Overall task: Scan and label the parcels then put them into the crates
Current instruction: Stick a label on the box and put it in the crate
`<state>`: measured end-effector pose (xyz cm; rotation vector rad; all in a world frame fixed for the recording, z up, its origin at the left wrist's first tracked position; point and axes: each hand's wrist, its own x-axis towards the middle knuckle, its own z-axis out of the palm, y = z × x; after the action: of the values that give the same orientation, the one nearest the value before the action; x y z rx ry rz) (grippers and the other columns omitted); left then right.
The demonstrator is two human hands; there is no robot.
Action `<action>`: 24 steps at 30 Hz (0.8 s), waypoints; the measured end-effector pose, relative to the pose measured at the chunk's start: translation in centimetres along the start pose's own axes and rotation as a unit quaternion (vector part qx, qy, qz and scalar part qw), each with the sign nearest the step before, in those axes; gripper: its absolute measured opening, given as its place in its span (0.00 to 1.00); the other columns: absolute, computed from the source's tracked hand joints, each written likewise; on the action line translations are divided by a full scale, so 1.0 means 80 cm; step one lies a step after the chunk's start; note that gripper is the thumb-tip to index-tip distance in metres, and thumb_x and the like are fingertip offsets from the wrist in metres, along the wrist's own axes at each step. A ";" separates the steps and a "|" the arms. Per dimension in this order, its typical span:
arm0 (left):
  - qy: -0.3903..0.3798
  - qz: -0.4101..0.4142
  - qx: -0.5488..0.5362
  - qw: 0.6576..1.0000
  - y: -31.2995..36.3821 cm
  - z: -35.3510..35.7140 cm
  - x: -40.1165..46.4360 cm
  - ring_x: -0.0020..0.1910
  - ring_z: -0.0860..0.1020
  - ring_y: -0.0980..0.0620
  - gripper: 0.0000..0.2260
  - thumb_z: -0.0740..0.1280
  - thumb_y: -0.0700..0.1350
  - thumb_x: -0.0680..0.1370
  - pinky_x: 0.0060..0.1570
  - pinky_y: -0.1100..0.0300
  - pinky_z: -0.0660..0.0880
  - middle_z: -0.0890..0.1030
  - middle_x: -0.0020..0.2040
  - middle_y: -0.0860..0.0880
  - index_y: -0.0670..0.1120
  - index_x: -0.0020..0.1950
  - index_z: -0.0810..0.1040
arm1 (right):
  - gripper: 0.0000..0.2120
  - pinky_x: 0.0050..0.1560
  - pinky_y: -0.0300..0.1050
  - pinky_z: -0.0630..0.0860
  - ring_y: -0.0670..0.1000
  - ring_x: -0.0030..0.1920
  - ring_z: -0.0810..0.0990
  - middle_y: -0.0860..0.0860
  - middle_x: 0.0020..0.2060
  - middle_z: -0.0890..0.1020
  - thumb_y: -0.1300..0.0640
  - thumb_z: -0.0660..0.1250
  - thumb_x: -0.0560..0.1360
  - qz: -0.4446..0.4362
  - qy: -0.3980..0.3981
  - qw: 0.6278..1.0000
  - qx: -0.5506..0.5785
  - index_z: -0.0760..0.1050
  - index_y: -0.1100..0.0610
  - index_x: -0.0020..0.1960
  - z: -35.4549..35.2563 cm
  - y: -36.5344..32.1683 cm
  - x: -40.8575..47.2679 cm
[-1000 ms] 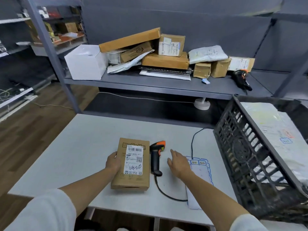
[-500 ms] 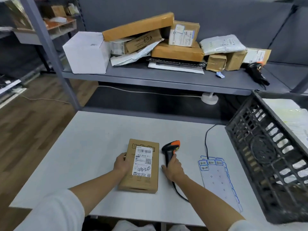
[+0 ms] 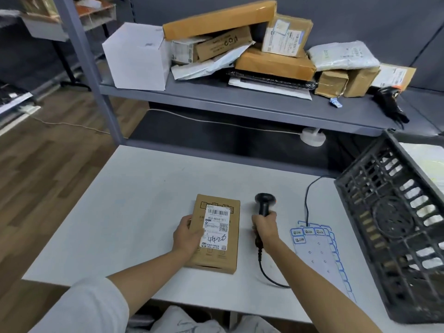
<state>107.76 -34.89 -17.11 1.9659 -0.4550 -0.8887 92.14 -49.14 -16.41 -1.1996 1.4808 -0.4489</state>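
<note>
flat brown cardboard parcel (image 3: 215, 236) with white black-printed label | black plastic handheld scanner (image 3: 263, 206) | pale grey bench (image 3: 134, 212) | black lattice plastic crate (image 3: 394, 224) | blue-edged white sticker sheet (image 3: 322, 253)

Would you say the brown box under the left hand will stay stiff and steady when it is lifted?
Probably stiff: the brown box keeps crisp cardboard edges. Lying flat on the table, it seems unlikely to tip or roll.

One parcel (image 3: 216, 234), two scanners (image 3: 263, 205) (image 3: 390, 102), one crate (image 3: 394, 227), one label sheet (image 3: 322, 253).
</note>
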 end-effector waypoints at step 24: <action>0.001 0.010 -0.005 1.000 0.005 0.017 0.019 0.48 0.75 0.52 0.18 0.69 0.37 0.74 0.43 0.66 0.72 0.78 0.57 0.46 0.43 0.62 0.69 | 0.12 0.26 0.40 0.68 0.49 0.24 0.69 0.52 0.27 0.72 0.50 0.62 0.74 -0.025 -0.142 0.989 -0.012 0.69 0.59 0.39 0.018 -0.019 -0.051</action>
<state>107.80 -36.82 -17.79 1.9498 -0.4672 -0.8763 93.51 -45.83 -13.52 -1.2658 1.2164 -0.2798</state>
